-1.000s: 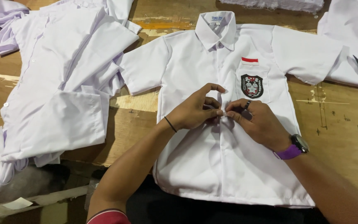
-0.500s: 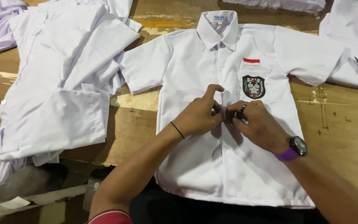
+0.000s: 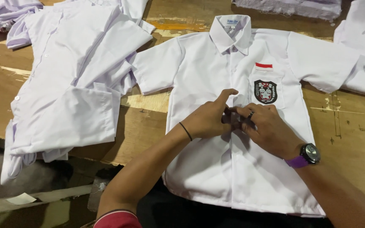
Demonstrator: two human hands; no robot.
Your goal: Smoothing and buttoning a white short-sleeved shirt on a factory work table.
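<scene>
A white short-sleeved shirt [image 3: 199, 67] lies face up on the wooden table [image 3: 351, 126], collar away from me. Its chest pocket carries a dark shield badge [image 3: 265, 91] under a small red and white patch. My left hand [image 3: 210, 118] and my right hand [image 3: 267, 128] meet at the shirt's front placket, at mid-chest height just left of the badge. The fingers of both hands pinch the placket fabric together. What lies between the fingertips is hidden. My right wrist wears a watch with a purple strap; a thin black band circles my left wrist.
A heap of more white shirts [image 3: 72, 80] lies on the left half of the table. Another white garment [image 3: 364, 38] reaches in from the right edge, and folded pale cloth [image 3: 292, 6] sits at the back. The table's near edge drops off at lower left.
Both hands have stayed at the placket, with only small finger shifts. The view has drifted slightly, so the shirt sits a little lower in the frame.
</scene>
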